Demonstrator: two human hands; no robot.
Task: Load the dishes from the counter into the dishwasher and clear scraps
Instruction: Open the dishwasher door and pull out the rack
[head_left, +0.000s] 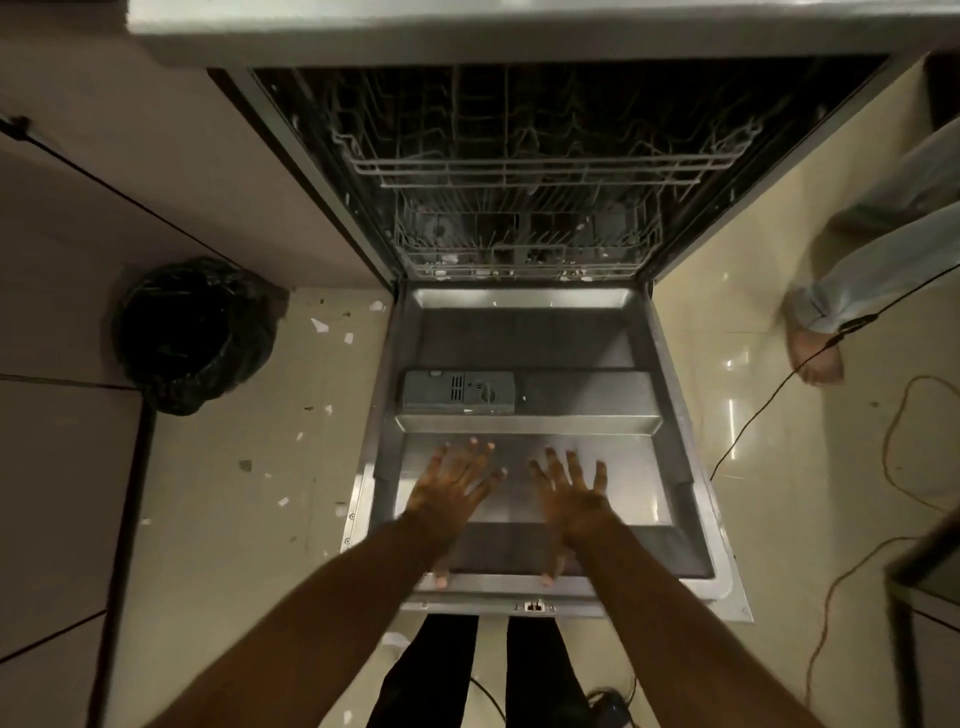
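Two bare forearms reach in from 6 o'clock, over legs in black trousers (431, 675) standing on the cream floor.

Left hand (452, 488), just below centre: palm down, fingers straight and fanned apart, holding nothing. Right hand (571, 499), just beside it toward 5 o'clock: same posture, fingers splayed, nothing in them. Both lie over the near half of the dishwasher door (519, 343). Cannot tell whether the palms touch the steel or hover above it.

The door is dropped fully open and lies flat, with its inner face up. The grey detergent dispenser (460, 392) is set into the door's left part, beyond the left hand's fingertips.

Dishwasher tub at 12 o'clock: the lower rack (524, 249) sits inside, just past the door hinge, and the upper rack (540, 166) is above and beyond it. The interior is dark, so the contents cannot be made out. The counter edge (519, 31) runs across the very top.

At 9 o'clock, a round bin (197, 332) with a black liner stands on the floor near the cabinet. Pale scraps (319, 326) are scattered between the bin and the door.

At 3 o'clock, another person's bare foot (813, 353) shows below a pale trouser leg, with a dark cable (753, 410) crossing the floor near it.
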